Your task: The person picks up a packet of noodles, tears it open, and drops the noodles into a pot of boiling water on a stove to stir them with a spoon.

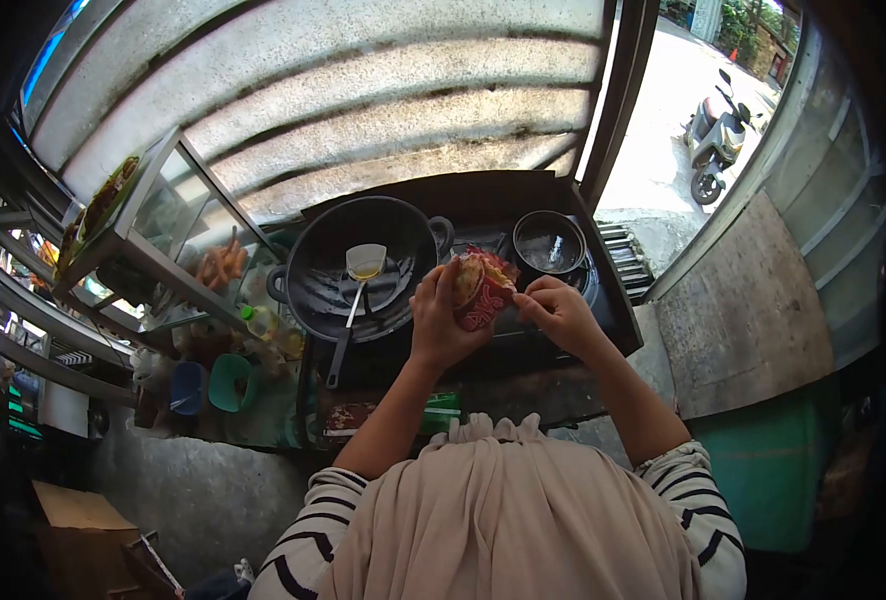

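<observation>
Fingers of the left hand (pixel 447 318) curl round a red packet (pixel 483 300), gripping its side, while the right hand (pixel 561 315) has thumb and fingertips drawn together at its right edge, apparently pinching it. The packet is held above the stove (pixel 463 192), between wok and pot, its top seemingly torn. A hard squeeze or sudden tug could spill what is inside over the burners; a tear running too far would do the same. The pot (pixel 553 221) sits just beyond the right hand (whether it is hot, I cannot tell), so a slip that way might bump it. Left of the packet is the wok (pixel 315 262); the spatula (pixel 350 326) in it juts over the near rim, where the left forearm could knock it. Farther left, a green-capped bottle (pixel 288 336), a teal bowl (pixel 230 382) and a glass case (pixel 173 200) crowd that side.
</observation>
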Tool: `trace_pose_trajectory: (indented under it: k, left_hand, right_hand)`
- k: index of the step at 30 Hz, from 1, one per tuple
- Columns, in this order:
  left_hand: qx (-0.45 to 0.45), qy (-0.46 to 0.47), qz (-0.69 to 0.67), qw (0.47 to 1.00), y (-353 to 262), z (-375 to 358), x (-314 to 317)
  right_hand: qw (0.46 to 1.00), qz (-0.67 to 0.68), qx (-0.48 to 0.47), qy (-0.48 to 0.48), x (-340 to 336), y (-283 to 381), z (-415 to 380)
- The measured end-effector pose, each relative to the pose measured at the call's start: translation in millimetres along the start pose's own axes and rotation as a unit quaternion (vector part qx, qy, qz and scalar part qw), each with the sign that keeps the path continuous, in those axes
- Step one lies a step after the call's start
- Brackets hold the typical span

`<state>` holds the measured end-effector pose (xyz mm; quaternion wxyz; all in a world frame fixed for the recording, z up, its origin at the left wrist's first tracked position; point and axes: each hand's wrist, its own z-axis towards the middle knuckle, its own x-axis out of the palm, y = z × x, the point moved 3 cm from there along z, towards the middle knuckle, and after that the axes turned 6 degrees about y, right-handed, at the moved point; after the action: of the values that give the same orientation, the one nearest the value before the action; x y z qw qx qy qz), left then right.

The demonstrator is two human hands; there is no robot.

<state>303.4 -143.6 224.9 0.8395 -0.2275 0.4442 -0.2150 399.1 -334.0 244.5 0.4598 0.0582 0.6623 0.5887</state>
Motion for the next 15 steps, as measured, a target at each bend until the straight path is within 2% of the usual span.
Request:
trace_pose_trajectory:
  k: [1, 2, 5, 6, 8, 10, 11, 13, 15]
  left_hand:
    - [-0.01, -0.008, -0.011, 1.0, 2, -1, -1]
    - [-0.014, -0.009, -0.009, 1.0, 4, -4, -2]
    - [-0.016, -0.003, -0.059, 0.998, 0, -14, -6]
    - [-0.02, 0.009, -0.08, 0.997, -3, -19, -6]
    - [-0.025, 0.023, -0.095, 0.995, -6, -31, -6]
    - [-0.065, 0.022, -0.075, 0.995, -7, -40, -7]
    - [-0.068, 0.02, -0.072, 0.995, -7, -43, -9]
    - [-0.078, 0.045, 0.018, 0.996, -14, -46, -16]
    - [-0.073, 0.039, 0.049, 0.995, -16, -49, -21]
  right_hand:
    - [0.998, -0.03, -0.053, 0.006, 2, 1, -4]
    - [0.998, -0.028, -0.054, 0.01, 3, 0, -6]
    - [0.987, 0.123, -0.103, -0.003, 5, 8, -9]
    - [0.986, 0.128, -0.106, 0.001, 10, 12, -10]
    - [0.964, 0.25, -0.089, 0.008, 20, 19, -11]
    - [0.963, 0.252, -0.089, 0.039, 21, 24, -11]
    - [0.973, 0.212, -0.079, 0.05, 22, 24, -11]
    - [0.98, 0.171, -0.07, 0.066, 24, 25, -10]
    - [0.988, 0.105, -0.097, 0.063, 26, 31, -9]
